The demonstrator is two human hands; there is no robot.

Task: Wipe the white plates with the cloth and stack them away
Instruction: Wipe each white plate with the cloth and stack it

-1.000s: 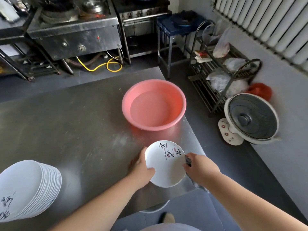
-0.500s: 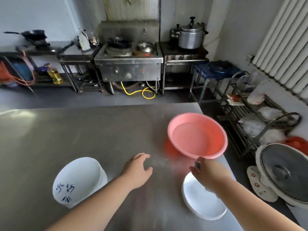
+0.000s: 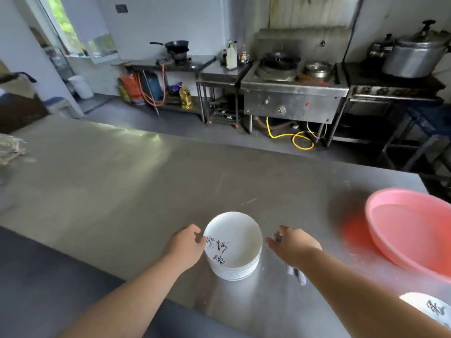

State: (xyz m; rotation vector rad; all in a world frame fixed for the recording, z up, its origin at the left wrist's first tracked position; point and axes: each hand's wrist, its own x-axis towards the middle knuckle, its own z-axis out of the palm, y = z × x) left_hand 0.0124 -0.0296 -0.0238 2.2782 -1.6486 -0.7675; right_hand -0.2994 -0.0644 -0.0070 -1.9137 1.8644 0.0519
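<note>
A stack of several white plates (image 3: 235, 250) with dark brush lettering stands on the steel table (image 3: 122, 191), near its front edge. My left hand (image 3: 186, 245) reaches the stack from the left, its fingertips touching the top plate's rim. My right hand (image 3: 292, 246) hovers just right of the stack, apart from it, and grips a grey-white cloth (image 3: 296, 274) that hangs below the palm. One more white plate (image 3: 430, 309) lies alone at the table's lower right, partly cut off by the frame.
A pink plastic basin (image 3: 412, 230) sits on the table's right end. Behind the table are a steel wok stove (image 3: 292, 93), side counters with pots and bottles, and a yellow hose (image 3: 292, 137) on the floor. The table's front edge runs close below the stack.
The view has swung left, away from the basin. My left hand moved from bare table to the stack's rim. My right hand left the single plate and came over beside the stack.
</note>
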